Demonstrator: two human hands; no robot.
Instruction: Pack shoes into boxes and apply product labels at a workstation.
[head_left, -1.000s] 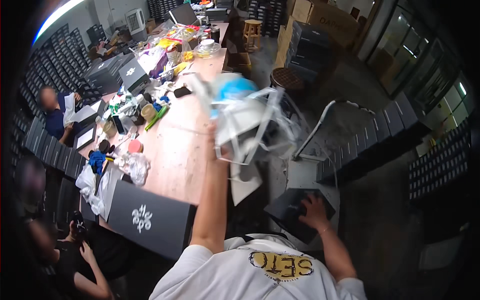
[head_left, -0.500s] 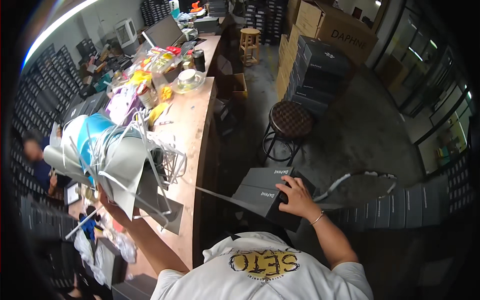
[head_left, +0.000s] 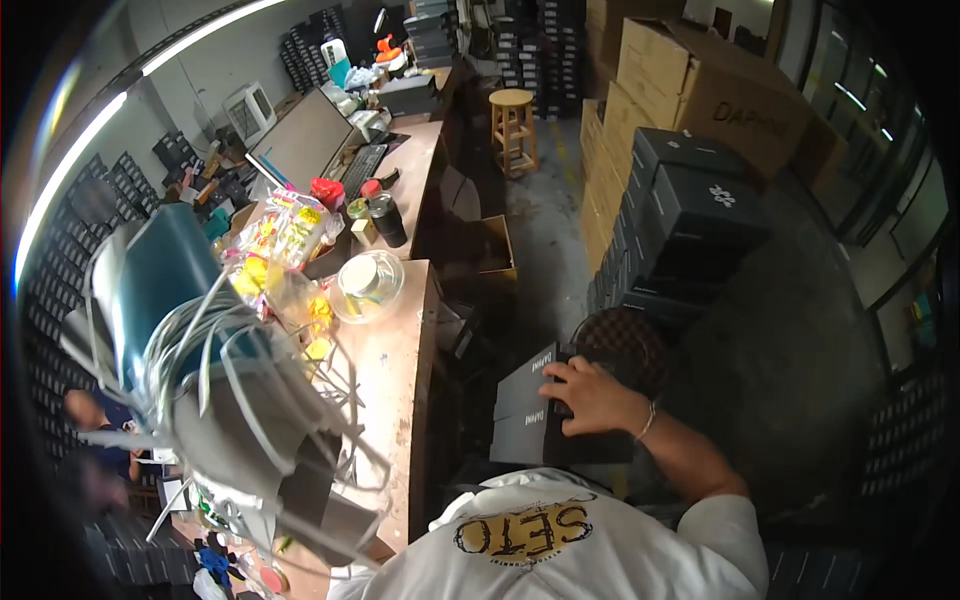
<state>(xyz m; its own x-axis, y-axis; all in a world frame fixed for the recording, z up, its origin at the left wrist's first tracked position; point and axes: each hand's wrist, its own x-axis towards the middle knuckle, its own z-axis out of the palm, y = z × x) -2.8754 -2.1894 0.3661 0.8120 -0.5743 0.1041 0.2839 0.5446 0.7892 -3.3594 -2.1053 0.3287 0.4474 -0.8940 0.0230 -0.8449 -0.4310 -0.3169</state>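
On the left, a loose bundle (head_left: 225, 360) of grey and teal sheets with tangled white straps is raised over the workbench (head_left: 385, 400). My left hand is hidden behind it; only a bit of the left forearm (head_left: 372, 555) shows below. The bundle appears to rest in that hand, since it is off the bench. In front of my body, my right hand (head_left: 598, 400) grips two dark grey shoe boxes (head_left: 520, 425), held together side by side. Its bent fingers lie over the boxes' edge, and the thumb presses lower on them.
Ahead stand a round stool (head_left: 625, 345), stacked dark shoe boxes (head_left: 690, 220) and brown cartons (head_left: 740, 90). The bench bears a clear plastic bowl (head_left: 368, 285), a dark cup (head_left: 387, 220), snack packets (head_left: 285, 235) and a monitor (head_left: 300, 140). Another person (head_left: 100, 420) is at far left.
The view has shifted forward along the bench. The bundle has come nearer and lower, now hiding my left hand. The shoe boxes stay in my right hand, turned more upright.
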